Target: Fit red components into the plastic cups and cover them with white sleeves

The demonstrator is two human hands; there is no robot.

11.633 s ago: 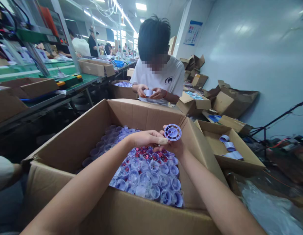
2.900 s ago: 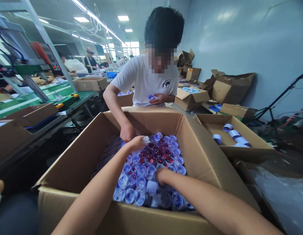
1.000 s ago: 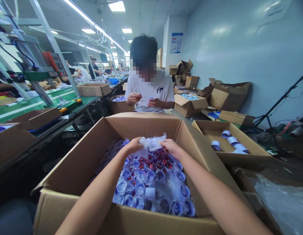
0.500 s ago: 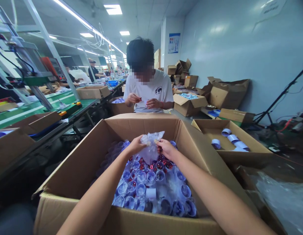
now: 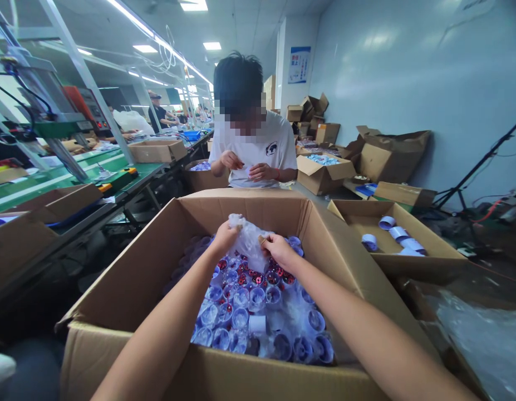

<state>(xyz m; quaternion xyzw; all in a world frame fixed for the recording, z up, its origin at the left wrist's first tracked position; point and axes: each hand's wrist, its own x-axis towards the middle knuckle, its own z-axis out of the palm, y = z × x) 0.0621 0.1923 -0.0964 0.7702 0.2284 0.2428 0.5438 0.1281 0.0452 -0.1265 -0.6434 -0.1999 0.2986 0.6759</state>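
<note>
Stretched between my two hands is a crumpled clear plastic bag (image 5: 250,244). My left hand (image 5: 227,235) grips its upper left corner with closed fingers. On the other side my right hand (image 5: 278,250) pinches the bag's right edge. Both hands are over a large open cardboard box (image 5: 116,284). Under the bag lie rows of purple-white plastic cups (image 5: 256,298), packed with clear film. Small red parts (image 5: 258,278) are scattered on the cups nearest the bag. One white cup (image 5: 258,324) lies on its side among them.
Across the box a co-worker (image 5: 253,145) in a white shirt handles small parts. At right, a shallow carton (image 5: 358,214) holds several purple rings, with plastic sheeting (image 5: 478,328) below it. A green workbench (image 5: 111,161) with cartons runs along the left.
My left hand has moved a little left and up with its corner of the bag, which is now spread wider. My right hand has shifted only slightly.
</note>
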